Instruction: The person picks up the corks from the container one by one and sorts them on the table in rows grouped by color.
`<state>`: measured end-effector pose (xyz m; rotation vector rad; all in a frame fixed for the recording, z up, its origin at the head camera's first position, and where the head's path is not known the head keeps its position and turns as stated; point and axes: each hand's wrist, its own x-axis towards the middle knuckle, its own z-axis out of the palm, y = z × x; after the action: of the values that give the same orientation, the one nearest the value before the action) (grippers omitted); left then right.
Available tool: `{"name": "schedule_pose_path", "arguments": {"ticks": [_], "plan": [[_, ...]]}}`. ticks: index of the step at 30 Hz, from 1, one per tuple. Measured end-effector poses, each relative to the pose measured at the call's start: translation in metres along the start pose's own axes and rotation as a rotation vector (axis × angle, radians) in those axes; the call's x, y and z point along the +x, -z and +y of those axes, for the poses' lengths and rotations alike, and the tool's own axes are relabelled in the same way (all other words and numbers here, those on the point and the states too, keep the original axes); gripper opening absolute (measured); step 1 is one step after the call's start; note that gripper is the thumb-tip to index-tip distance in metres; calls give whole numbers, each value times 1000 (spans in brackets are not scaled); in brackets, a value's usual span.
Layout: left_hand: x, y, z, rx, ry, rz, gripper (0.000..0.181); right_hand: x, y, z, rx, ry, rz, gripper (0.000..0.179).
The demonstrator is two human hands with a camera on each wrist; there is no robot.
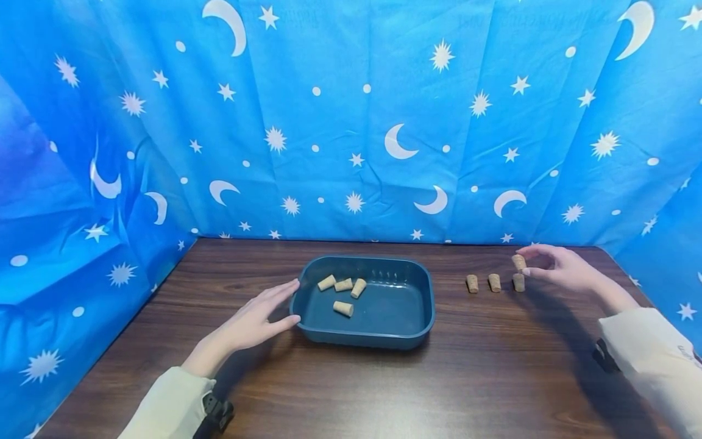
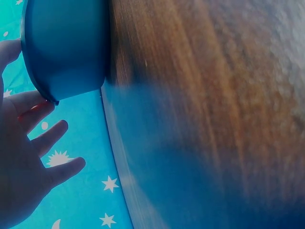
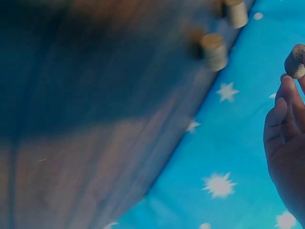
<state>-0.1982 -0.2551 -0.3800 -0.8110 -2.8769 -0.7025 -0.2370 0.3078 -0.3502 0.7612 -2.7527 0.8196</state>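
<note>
Three corks (image 1: 495,282) stand near the table's (image 1: 493,378) right edge — a fourth cork (image 1: 518,262) is pinched by the right hand (image 1: 562,268); four remain in the tray (image 1: 419,323), steadied by the flat left hand (image 1: 252,323).

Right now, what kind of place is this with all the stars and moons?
Probably a small tabletop work booth, not a real room. A blue star-and-moon cloth hangs round a dark wooden table, where a blue tray holds corks.

Cork held above a row of corks, right of frame.
A tan cork (image 1: 518,262) hangs over three upright corks (image 1: 495,282); the blue tray (image 1: 417,326) at centre holds four lying.
</note>
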Motion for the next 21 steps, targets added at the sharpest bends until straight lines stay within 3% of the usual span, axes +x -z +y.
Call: {"name": "schedule_pose_path", "arguments": {"ticks": [5, 14, 21], "plan": [[0, 1, 1, 3, 3, -5, 69, -16, 0, 16, 36, -111, 1, 35], [1, 1, 3, -11, -6, -10, 68, -31, -3, 38, -8, -190, 21, 36], [0, 1, 2, -14, 0, -9, 69, -35, -9, 49, 107, -316, -11, 42]]}}
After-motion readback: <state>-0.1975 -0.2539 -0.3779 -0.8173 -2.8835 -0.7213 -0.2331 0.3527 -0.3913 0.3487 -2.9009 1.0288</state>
